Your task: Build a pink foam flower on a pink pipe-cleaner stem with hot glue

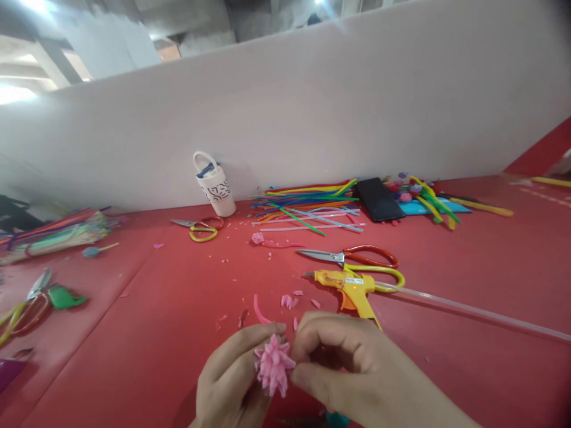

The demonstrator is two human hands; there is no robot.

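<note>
Pink and frilled, the paper flower (273,364) sits low in the view, pinched between both hands just above the red tabletop (468,356). The left hand (232,380) is curled around its near side, fingers closed on the petals from behind and below. The right hand (343,362) is closed too, thumb and forefinger nipping the flower's right edge; whether a stem hangs beneath is hidden by the palms.

Shaping such a bloom seems to call for a light pinch: the left hand should likely steady the base while the right teases single petals outward, since squeezing the whole head would flatten the fringe.

Just beyond the hands lies a yellow glue gun (352,288), its clear stick (482,312) trailing to the right, with red-and-yellow scissors (357,261) touching it. Its nozzle may be hot, so the fingers are better kept on this side of it. Pink scraps (289,301) dot the tabletop nearby. Farther back, a sheaf of coloured sticks (307,205), a black phone (379,199) and a small white pouch (216,185) rest against the white partition (312,107).
</note>
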